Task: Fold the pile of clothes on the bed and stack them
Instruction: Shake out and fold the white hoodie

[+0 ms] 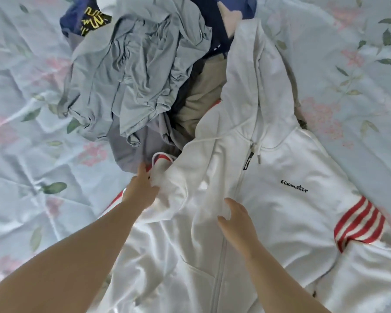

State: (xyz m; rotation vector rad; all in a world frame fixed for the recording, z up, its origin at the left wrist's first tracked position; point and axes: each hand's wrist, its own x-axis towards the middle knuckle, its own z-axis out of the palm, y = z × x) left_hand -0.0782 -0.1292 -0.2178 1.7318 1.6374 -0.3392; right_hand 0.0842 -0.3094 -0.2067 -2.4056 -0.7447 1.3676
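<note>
your white hoodie [269, 199] lies front-up on the near right of the bed [32, 154], hood against the far pile [133, 75], spread for folding; your left hand [140, 188] pinches its bunched sleeve [169, 179], probably to pull it straight; your right hand [237, 222] hangs relaxed over the chest, holding nothing

white hoodie [269, 199], red-striped sleeve [359, 224], floral sheet [32, 154]

A bedroom at home. A bed [43, 154] with a flowered sheet lies under the hands. Beyond them sits a pile of clothes [140, 71].
</note>
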